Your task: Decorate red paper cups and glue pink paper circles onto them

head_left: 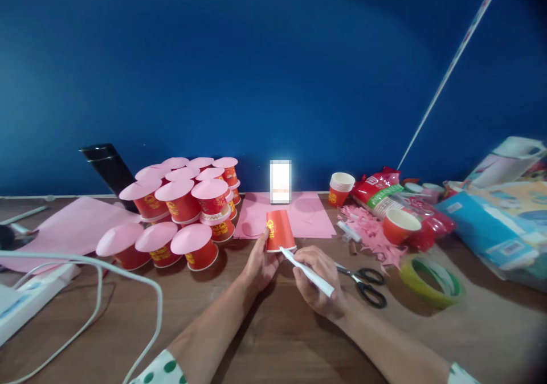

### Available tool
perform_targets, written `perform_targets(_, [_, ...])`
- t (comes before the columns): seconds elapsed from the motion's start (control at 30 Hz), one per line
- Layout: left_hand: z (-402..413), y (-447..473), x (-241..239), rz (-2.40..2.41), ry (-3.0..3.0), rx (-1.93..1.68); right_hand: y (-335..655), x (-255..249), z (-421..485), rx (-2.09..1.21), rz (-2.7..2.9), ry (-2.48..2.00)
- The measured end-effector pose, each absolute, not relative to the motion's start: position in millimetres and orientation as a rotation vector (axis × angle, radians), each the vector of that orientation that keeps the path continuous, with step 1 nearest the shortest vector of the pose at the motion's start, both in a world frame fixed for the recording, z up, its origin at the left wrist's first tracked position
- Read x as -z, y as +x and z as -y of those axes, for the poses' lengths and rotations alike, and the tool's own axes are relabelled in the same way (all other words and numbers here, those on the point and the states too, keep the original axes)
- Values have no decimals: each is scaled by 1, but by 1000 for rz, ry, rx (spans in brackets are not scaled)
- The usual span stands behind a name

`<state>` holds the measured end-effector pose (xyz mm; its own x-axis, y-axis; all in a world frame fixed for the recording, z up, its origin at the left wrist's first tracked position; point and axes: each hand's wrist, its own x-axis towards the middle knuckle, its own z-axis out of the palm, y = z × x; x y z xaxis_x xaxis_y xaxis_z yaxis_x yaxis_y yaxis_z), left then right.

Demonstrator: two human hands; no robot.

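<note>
Left hand (261, 263): fingers curled round cup (281, 230). Right hand (317, 276): fingers pinching pen (308, 272), tip ahead, by cup rim. Risk: heavy pressure could dent wall; loose left grip could let cup twist.

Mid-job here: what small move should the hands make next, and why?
Probably move the white pen-like tool slightly along the edge of the red cup, keeping pressure light: the right hand holds its tip at the cup's near, white-edged end, while the left hand grips the cup.
</note>
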<state>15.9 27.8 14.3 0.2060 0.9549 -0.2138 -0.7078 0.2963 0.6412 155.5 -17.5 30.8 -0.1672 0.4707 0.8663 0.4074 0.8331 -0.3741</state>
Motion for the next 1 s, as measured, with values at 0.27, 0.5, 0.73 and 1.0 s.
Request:
perform_targets(0.27, [-28, 17, -14, -641, 458, -1251, 159, -27, 15, -100, 1774, -704])
perform_targets(0.5, [-28, 17, -12, -666, 447, -1238, 159, -32, 15, -82, 1768, -722])
perform_targets(0.73, [-28, 14, -12, -636, 455, -1170, 160, -33, 16, -99, 1781, -719])
perform_targets(1.0, [-27, 15, -17, -649, 449, -1170, 161, -28, 15, -102, 1766, -713])
